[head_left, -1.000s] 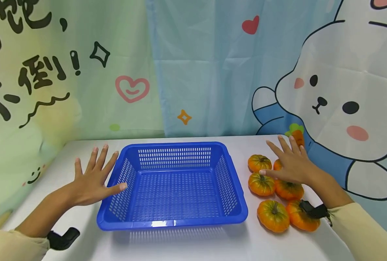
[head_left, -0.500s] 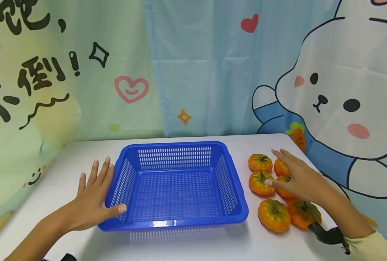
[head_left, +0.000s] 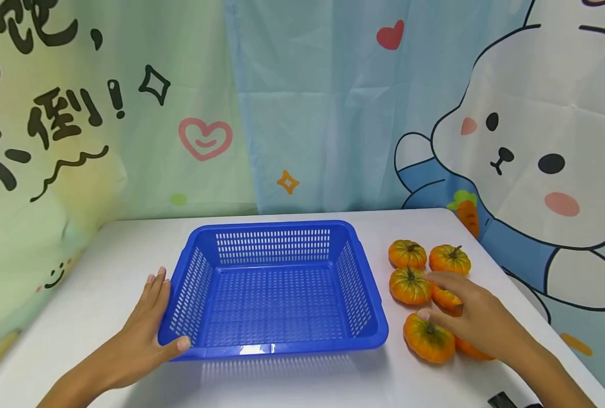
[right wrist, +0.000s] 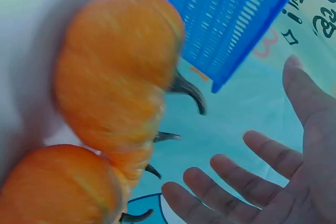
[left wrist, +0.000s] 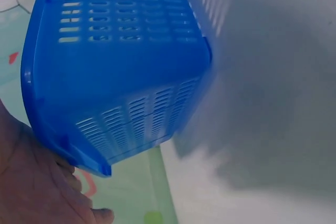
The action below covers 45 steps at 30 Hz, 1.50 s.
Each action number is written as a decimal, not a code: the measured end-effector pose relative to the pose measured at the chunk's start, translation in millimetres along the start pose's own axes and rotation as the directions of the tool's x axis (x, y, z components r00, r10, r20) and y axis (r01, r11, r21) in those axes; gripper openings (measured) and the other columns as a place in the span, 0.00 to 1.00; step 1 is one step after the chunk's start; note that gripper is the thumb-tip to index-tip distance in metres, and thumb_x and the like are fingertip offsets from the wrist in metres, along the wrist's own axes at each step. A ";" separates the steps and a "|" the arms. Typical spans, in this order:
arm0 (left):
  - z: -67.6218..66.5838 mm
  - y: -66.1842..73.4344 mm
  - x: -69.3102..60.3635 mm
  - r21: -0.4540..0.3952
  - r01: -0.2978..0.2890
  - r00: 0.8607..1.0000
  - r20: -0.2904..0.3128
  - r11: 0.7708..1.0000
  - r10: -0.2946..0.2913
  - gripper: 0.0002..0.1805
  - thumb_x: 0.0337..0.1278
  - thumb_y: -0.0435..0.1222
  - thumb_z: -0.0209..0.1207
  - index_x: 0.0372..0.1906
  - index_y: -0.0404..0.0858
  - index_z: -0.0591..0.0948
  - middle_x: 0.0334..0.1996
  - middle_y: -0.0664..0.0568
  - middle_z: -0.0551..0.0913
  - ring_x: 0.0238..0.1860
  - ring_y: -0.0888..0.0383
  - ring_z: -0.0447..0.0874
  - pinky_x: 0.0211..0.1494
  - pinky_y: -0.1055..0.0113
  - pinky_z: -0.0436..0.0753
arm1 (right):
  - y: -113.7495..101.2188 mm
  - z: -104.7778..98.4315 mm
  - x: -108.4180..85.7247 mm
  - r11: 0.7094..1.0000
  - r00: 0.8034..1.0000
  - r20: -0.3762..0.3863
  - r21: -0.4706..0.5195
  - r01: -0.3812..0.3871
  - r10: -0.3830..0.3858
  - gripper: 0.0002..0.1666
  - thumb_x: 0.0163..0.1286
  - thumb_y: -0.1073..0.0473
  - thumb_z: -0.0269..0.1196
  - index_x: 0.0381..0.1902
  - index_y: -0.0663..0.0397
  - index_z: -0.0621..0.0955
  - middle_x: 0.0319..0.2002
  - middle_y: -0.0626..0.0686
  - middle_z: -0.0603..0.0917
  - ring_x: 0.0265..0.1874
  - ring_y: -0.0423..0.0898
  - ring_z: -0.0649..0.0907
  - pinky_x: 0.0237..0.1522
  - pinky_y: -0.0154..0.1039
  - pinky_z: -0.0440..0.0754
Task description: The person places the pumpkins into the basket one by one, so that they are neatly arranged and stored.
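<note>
A blue plastic basket [head_left: 282, 348] with slotted walls stands on the white table. My left hand [head_left: 134, 334] lies along its left side, fingers straight and together, thumb over the front left corner of the rim. In the left wrist view that hand [left wrist: 37, 182] appears against the rim of the basket [left wrist: 115, 66]. My right hand [head_left: 478, 317] hovers over the small orange pumpkins, partly hiding two of them. Nearest its thumb is the front left pumpkin [head_left: 429, 338]. The right wrist view shows its fingers [right wrist: 236, 179] spread apart, holding nothing, beside a stemmed pumpkin [right wrist: 115, 66].
More pumpkins stand behind, among them a back left one [head_left: 407, 254], a back right one [head_left: 450, 259] and a middle left one [head_left: 409, 286]. A printed curtain [head_left: 302, 113] hangs behind the table [head_left: 292, 385]. A dark strap end [head_left: 501, 400] shows at the bottom right.
Both hands have come down and nearer the front edge. The left has closed its spread fingers beside the basket; the right has drawn back over the front pumpkins. Basket and pumpkins have stayed in place.
</note>
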<state>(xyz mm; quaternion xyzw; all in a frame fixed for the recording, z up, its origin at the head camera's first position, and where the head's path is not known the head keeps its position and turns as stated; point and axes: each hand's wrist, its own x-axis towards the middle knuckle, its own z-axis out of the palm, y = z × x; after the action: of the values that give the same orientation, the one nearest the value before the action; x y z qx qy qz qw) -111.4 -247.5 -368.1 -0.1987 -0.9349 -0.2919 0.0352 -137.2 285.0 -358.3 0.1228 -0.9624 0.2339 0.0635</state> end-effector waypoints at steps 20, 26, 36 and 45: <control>15.2 6.8 -7.5 -0.119 0.007 0.996 -0.092 0.993 -0.018 0.55 0.60 0.55 0.59 0.76 0.32 0.41 0.78 0.48 0.34 0.74 0.35 0.38 0.63 0.27 0.53 | 9.9 28.2 -13.1 0.990 0.987 0.142 0.105 -0.093 0.078 0.34 0.55 0.44 0.73 0.57 0.54 0.81 0.52 0.58 0.82 0.46 0.55 0.81 0.45 0.56 0.83; 17.9 10.5 -4.9 -0.140 0.094 0.986 -0.123 0.986 -0.111 0.57 0.54 0.47 0.66 0.77 0.33 0.43 0.78 0.52 0.36 0.74 0.35 0.41 0.64 0.29 0.54 | 9.2 32.3 -11.0 0.989 0.986 0.163 0.131 -0.070 0.048 0.28 0.58 0.49 0.72 0.55 0.54 0.82 0.47 0.52 0.82 0.41 0.48 0.80 0.42 0.43 0.85; 21.3 14.4 -1.0 -0.159 0.186 0.970 -0.129 0.970 -0.207 0.59 0.50 0.50 0.70 0.76 0.32 0.46 0.78 0.51 0.38 0.74 0.35 0.42 0.65 0.31 0.54 | 11.0 31.8 -6.9 0.974 0.972 0.234 0.224 -0.036 -0.018 0.29 0.65 0.46 0.66 0.59 0.58 0.80 0.53 0.55 0.81 0.50 0.54 0.81 0.43 0.44 0.85; 23.0 15.0 -0.3 -0.177 0.232 0.957 -0.136 0.956 -0.257 0.59 0.50 0.51 0.70 0.77 0.33 0.47 0.78 0.54 0.39 0.74 0.35 0.43 0.64 0.30 0.57 | 12.5 31.4 -3.9 0.970 0.955 0.288 0.241 0.005 -0.077 0.30 0.68 0.47 0.64 0.60 0.60 0.78 0.56 0.58 0.81 0.56 0.61 0.78 0.45 0.49 0.84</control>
<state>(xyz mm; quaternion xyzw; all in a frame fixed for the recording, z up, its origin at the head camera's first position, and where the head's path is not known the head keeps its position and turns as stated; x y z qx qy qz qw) -104.0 -223.4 -379.3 -0.0596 -0.9204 -0.3823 0.0564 -138.8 281.9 -392.2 0.1832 -0.9233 0.3252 -0.0912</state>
